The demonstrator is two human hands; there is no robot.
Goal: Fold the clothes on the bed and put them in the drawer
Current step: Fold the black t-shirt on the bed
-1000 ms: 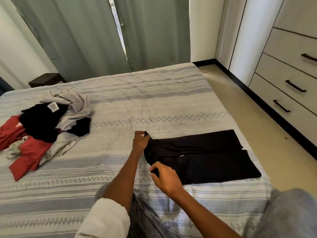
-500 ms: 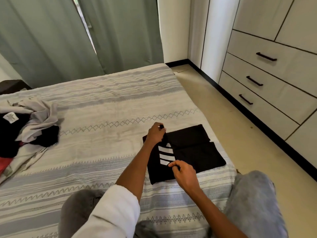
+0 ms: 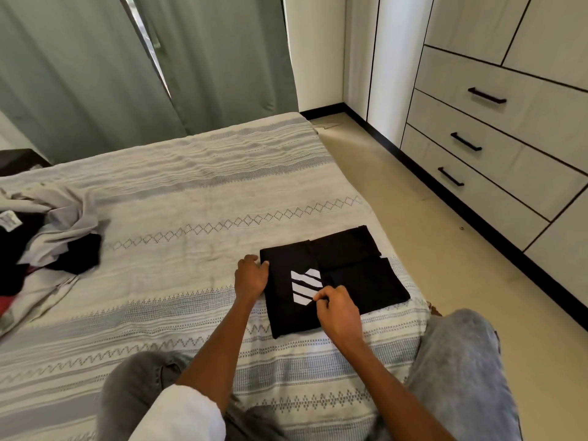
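I am on the bed [image 3: 191,198], and my knees in gray jeans show at the bottom. The bed has a striped cover with little diamond shapes on it.

The black pants [image 3: 337,278] lie flat on the bed in front of me, near the right edge. They are folded over into a short, thick shape. The left part lies on top of the right part. On the top part I can see 3 white stripes [image 3: 306,286].

My left hand [image 3: 251,276] rests at the left edge of the pants. The fingers are curled a little and touch the cloth there. I cannot tell if they grip the edge or just press on it. My right hand [image 3: 337,311] is on the near side of the pants, just beside the white stripes. Its fingers are bent close together and its thumb and fingertips pinch the black cloth.

A pile of clothes [image 3: 47,246] sits far to my left on the bed, well apart from the pants. It has gray, black and a bit of red in it, all in a heap and not folded. A small white tag [image 3: 8,219] shows on the black one.

The drawers [image 3: 496,154] are on my right, across a strip of floor. I can see 3 of them with dark handles, and they are all closed. Green curtains [image 3: 111,68] hang behind the bed.
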